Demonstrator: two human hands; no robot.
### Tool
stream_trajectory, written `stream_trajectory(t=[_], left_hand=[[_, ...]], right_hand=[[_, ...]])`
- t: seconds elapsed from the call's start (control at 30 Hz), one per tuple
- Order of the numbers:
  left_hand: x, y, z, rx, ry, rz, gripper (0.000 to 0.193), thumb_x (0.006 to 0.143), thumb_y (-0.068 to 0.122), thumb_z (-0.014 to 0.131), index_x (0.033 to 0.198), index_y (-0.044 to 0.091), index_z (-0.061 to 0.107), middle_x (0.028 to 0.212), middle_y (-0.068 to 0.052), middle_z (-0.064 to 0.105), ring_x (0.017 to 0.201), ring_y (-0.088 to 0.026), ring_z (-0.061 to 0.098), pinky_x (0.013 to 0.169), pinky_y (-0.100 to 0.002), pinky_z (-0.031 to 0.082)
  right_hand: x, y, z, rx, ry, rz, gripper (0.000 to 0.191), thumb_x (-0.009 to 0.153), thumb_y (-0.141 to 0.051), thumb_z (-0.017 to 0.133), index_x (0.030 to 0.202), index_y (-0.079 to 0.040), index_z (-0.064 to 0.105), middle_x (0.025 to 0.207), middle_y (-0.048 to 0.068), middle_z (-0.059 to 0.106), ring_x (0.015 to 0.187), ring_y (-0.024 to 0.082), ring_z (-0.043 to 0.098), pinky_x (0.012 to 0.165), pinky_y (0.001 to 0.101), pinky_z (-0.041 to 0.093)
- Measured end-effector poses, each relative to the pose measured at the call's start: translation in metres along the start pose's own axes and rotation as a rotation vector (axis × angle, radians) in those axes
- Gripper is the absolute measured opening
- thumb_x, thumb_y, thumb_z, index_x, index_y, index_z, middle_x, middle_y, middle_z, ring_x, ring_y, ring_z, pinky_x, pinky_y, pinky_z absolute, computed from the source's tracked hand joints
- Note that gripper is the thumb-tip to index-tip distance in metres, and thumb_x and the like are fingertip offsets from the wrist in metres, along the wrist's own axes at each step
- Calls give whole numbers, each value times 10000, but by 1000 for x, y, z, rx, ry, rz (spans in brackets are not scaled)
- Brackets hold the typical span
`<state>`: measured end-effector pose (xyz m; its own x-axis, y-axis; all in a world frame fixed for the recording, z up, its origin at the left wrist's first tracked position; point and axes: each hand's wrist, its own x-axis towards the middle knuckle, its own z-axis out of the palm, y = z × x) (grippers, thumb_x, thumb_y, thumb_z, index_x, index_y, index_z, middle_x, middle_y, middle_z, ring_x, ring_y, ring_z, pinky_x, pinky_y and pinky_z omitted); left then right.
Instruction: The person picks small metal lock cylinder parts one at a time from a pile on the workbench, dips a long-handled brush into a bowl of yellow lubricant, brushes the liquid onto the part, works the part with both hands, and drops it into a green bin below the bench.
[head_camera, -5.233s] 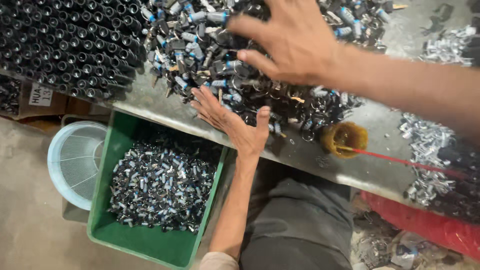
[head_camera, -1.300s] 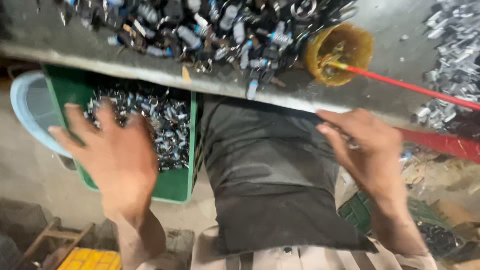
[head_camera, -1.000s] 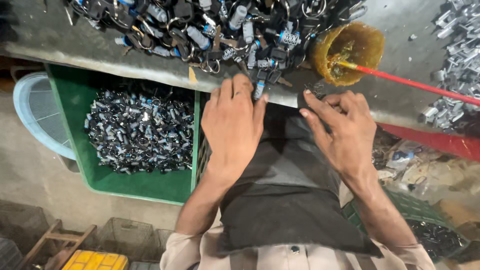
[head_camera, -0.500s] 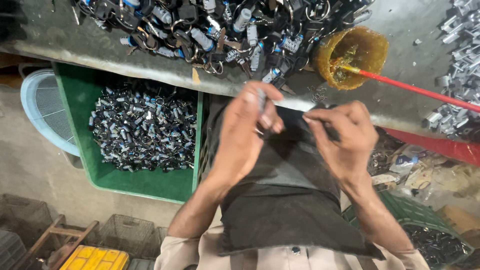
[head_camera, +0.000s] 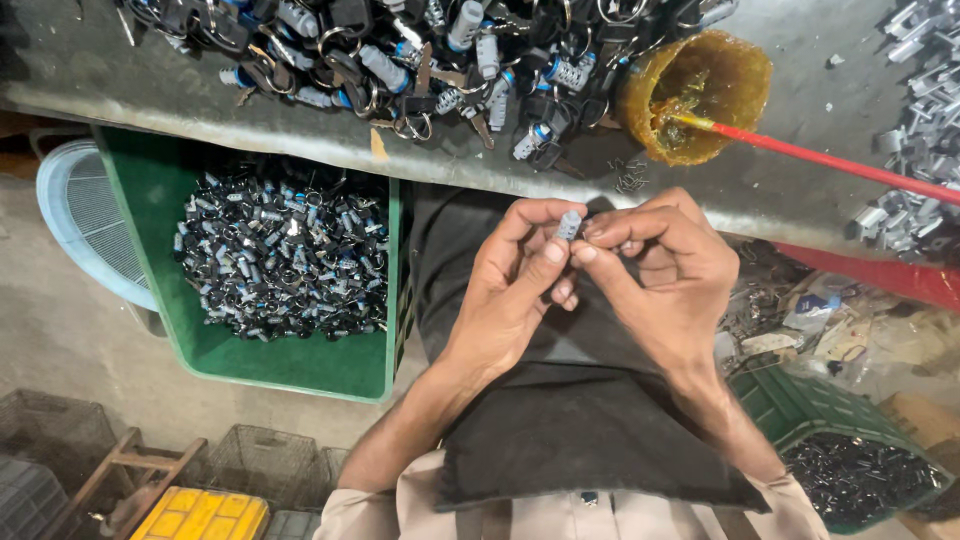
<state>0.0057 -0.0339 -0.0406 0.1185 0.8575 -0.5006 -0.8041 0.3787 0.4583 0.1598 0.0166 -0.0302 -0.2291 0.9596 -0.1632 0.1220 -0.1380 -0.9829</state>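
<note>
Both hands now meet lower over the lap: left hand (head_camera: 515, 290) and right hand (head_camera: 665, 270) pinch 1 small grey metal cylinder (head_camera: 568, 224), fingers curled closed.

Even overhead light, sharp centre, slight wide-angle bend at edges, dim under-bench shadows

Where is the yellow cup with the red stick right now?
In the head view, the yellow cup stands on the grey table at upper right, just beyond the right hand, beside the heap of small parts.
</note>
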Motion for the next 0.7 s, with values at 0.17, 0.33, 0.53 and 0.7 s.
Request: stream_trajectory(t=[0.17,0.33,0.53,0.7], left_hand=[[-2,-2,-5,182,21,77,310,1078,204,645,1327,24,600,1166,-14,643,895,-59,533,765,-230,468],[-2,12,-4,135,-60,-38,333,1104,181,658,1358,-33,651,1003,-35,646,877,-63,525,755,-226,447],[-1,28,6,307,-56,113,344,1084,193,637,1355,-7,567,1071,-72,697,885,-89,605,838,-244,519],[40,13,23,-18,0,51,276,1100,182,624,1294,-8,573,968,-71,647,857,-110,591,793,-265,504]], right_hand=[[-2,-3,-1,-34,16,35,175,915,95,806,1034,17,703,1059,49,636,889,63,572,804,194,485],[1,-1,-5,379,-54,144,341,872,130,769,1093,-46,577,1004,18,561,926,72,574,842,214,516],[3,-9,-38,403,347,-44,461,910,-21,730,1303,-94,502,1017,25,584,832,127,629,672,208,543],[14,-9,-72,-290,339,-302,153,1202,41,698,1276,110,583,1171,230,687,941,261,716,848,349,616]])
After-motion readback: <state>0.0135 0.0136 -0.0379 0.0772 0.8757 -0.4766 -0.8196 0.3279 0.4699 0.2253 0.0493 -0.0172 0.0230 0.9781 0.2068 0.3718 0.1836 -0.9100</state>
